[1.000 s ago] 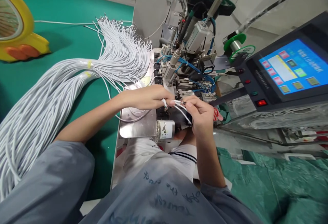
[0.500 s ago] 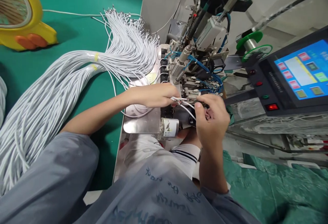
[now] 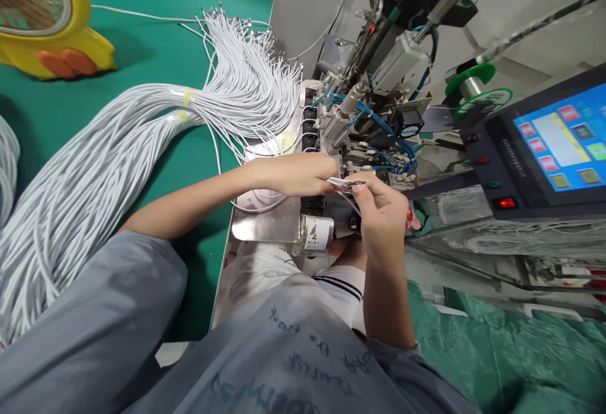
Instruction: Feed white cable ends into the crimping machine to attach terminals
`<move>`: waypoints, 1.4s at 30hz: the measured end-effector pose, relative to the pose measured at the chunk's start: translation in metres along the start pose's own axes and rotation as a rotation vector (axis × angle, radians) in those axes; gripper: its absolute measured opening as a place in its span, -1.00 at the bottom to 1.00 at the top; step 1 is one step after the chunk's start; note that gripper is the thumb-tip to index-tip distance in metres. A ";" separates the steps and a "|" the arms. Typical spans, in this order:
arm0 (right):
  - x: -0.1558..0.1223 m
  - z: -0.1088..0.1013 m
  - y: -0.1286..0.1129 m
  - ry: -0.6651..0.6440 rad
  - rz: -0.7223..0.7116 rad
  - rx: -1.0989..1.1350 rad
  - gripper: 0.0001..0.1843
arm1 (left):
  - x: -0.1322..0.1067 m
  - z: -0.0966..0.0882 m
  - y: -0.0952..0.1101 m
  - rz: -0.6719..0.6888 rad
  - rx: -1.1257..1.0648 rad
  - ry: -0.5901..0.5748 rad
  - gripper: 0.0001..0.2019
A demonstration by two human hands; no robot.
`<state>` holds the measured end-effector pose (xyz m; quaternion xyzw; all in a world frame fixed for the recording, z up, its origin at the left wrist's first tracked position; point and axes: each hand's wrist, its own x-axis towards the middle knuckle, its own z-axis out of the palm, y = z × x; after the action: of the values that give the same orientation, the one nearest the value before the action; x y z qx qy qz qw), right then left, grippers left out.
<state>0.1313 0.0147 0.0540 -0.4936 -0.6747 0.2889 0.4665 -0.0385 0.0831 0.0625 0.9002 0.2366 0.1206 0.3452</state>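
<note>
My left hand (image 3: 296, 174) is closed on the end of a thin white wire (image 3: 337, 182) just in front of the small machine (image 3: 364, 124). My right hand (image 3: 381, 212) pinches the same wire end from the right, thumb and forefinger pressed together. The two hands meet fingertip to fingertip above the machine's metal plate (image 3: 265, 221). A white loop of the wire runs under my left wrist across that plate. A big bundle of white wires (image 3: 108, 161) lies on the green mat (image 3: 142, 48) to the left, its stripped ends fanned out towards the machine.
A touch screen (image 3: 561, 136) with coloured buttons stands at the right above a black panel with a red switch (image 3: 504, 202). A green spool (image 3: 476, 82) sits behind the machine. A yellow object (image 3: 52, 29) stands at the far left. Green cloth (image 3: 511, 351) covers the lower right.
The view has shifted a little, so everything sits further right and up. Both hands stay pinched on the wire end; my right hand has drawn in closer to my left.
</note>
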 end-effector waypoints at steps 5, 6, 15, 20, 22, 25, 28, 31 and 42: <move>-0.002 -0.003 -0.001 -0.027 0.054 0.079 -0.81 | 0.000 -0.001 0.001 0.005 -0.013 -0.012 -0.75; -0.003 -0.004 -0.001 -0.032 0.058 0.094 -0.81 | 0.000 -0.002 0.001 0.006 -0.015 -0.014 -0.76; -0.006 -0.003 0.000 -0.015 0.026 0.048 -0.81 | -0.001 -0.001 0.001 0.000 -0.006 -0.017 -0.77; -0.010 -0.008 -0.017 0.228 -0.134 -0.184 -0.86 | -0.001 0.002 0.001 -0.014 0.024 0.005 -0.80; -0.013 -0.010 -0.024 0.217 -0.128 -0.219 -0.85 | -0.001 0.004 0.002 -0.034 0.079 0.015 -0.82; -0.014 -0.009 -0.028 0.178 -0.094 -0.195 -0.88 | -0.001 0.007 0.006 -0.081 0.201 0.035 -0.86; -0.012 -0.007 -0.026 0.198 -0.066 -0.145 -0.86 | -0.001 0.009 0.011 -0.124 0.289 0.039 -0.86; -0.011 -0.007 -0.022 0.237 -0.040 -0.075 -0.89 | 0.000 0.010 0.014 -0.132 0.322 0.042 -0.85; -0.016 -0.010 -0.008 0.261 -0.039 -0.027 -0.88 | -0.005 0.010 0.023 -0.157 0.344 0.055 -0.83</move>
<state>0.1387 -0.0040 0.0598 -0.5198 -0.6218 0.2039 0.5491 -0.0312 0.0604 0.0705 0.9211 0.3327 0.0754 0.1879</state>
